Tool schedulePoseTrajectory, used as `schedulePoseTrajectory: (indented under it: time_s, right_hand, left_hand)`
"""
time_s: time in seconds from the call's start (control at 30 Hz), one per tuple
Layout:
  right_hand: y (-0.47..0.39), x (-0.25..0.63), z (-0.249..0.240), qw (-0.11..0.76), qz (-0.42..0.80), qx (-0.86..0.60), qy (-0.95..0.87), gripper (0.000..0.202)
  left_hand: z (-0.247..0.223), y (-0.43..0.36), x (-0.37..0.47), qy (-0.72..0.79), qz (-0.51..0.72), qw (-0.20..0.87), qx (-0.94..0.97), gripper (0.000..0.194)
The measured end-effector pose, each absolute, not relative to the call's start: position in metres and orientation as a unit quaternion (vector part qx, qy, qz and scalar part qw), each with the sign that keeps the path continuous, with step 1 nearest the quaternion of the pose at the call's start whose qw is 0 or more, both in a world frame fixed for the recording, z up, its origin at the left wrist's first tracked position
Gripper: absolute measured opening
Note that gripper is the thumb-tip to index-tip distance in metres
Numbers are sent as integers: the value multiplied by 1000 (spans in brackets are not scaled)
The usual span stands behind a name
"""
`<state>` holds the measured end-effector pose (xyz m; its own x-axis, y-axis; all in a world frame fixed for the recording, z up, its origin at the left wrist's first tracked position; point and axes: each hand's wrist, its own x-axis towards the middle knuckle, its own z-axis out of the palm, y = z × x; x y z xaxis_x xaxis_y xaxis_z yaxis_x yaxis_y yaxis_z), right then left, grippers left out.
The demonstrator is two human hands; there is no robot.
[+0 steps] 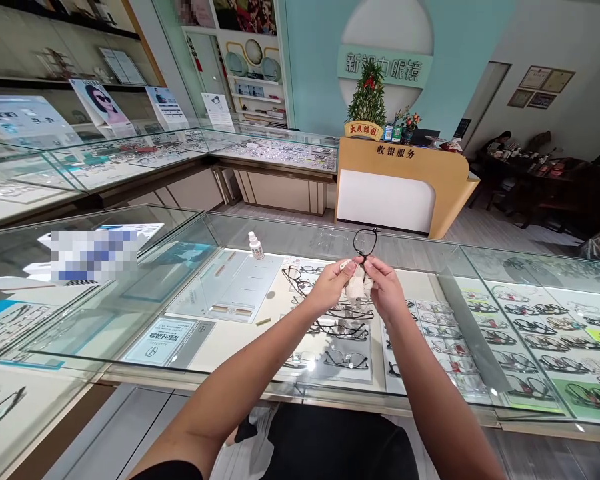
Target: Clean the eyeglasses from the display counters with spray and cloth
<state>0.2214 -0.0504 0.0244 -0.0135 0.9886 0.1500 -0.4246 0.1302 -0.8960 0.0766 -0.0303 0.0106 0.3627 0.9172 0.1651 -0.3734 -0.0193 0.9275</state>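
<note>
Above the glass counter, both my hands are closed around a pair of black-rimmed eyeglasses point(365, 242) and a pale cloth point(356, 288). My left hand point(333, 287) pinches the cloth against one side of the glasses; the lens there is hidden by cloth and fingers. With thumb and fingers, my right hand point(386, 288) grips the frame near its middle. One rim sticks up above my fingers. On the glass top, left of my hands, a small white bottle point(256, 247) stands upright. Beneath the glass lie rows of eyeglasses point(347, 360).
The glass display counter point(250, 375) runs across in front of me. Folded leaflets point(95, 253) lie on its left part. Farther off are more display cases point(275, 155), a cashier desk point(405, 173) with a plant point(367, 97), and a person point(497, 141) at a dark table.
</note>
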Motion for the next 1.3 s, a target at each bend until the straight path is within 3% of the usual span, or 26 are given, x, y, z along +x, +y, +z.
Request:
schedulePoseTrajectory:
  time_s: [0.23,0.6,0.9,1.3]
  right_hand:
    - [-45,223,22,646,591,-339,-345,31]
    - [-50,218,22,626,572,-337,-409,30]
    - [-46,222,22,631,599,-337,-361,34]
    - [-51,220,24,625,621,-299,-366,27]
  left_hand:
    - [19,-33,69,236,441,674,544,67]
    - [14,-38,80,289,526,615,512,69]
    - [16,-39,76,239,482,646,542,64]
    - [19,-40,75,269,525,567,576,62]
